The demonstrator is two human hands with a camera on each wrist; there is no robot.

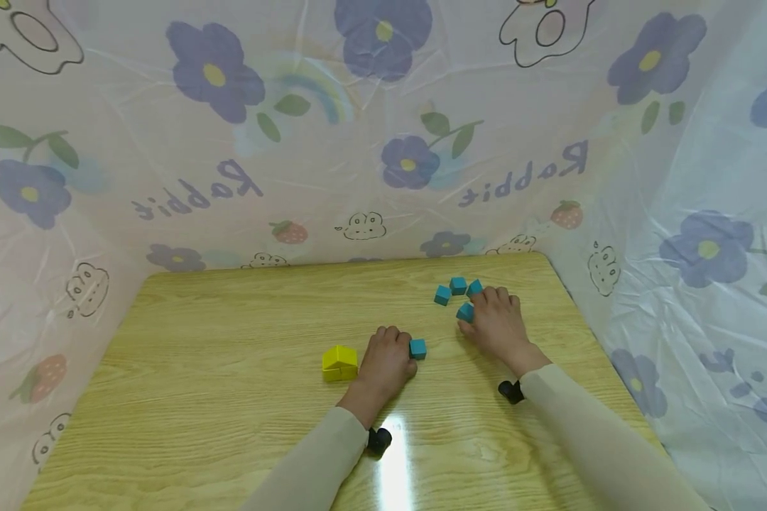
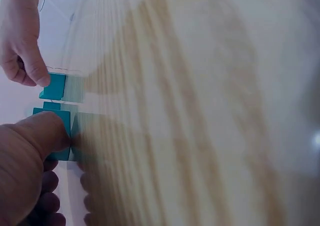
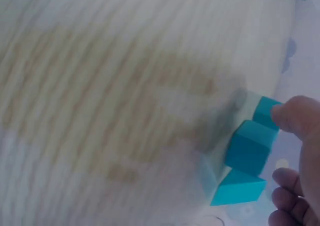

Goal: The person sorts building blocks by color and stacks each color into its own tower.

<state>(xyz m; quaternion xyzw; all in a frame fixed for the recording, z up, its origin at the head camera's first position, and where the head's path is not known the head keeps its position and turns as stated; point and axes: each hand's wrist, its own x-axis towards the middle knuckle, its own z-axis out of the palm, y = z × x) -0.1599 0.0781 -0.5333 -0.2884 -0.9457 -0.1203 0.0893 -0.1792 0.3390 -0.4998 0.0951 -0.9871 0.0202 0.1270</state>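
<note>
My left hand pinches a blue cube between thumb and fingers at the middle of the table. In the left wrist view the thumb lies across that cube's near face. Farther to the right, my right hand has a blue block between its thumb and index finger. The right wrist view shows the thumb's tip on this block; the other fingers are curled. Just beyond the right hand are a blue cube, another blue cube and a partly covered blue block.
Left of my left hand stands a small yellow block stack with a peaked top. The wooden table meets a patterned curtain at the back and sides. A bright reflection lies near the front.
</note>
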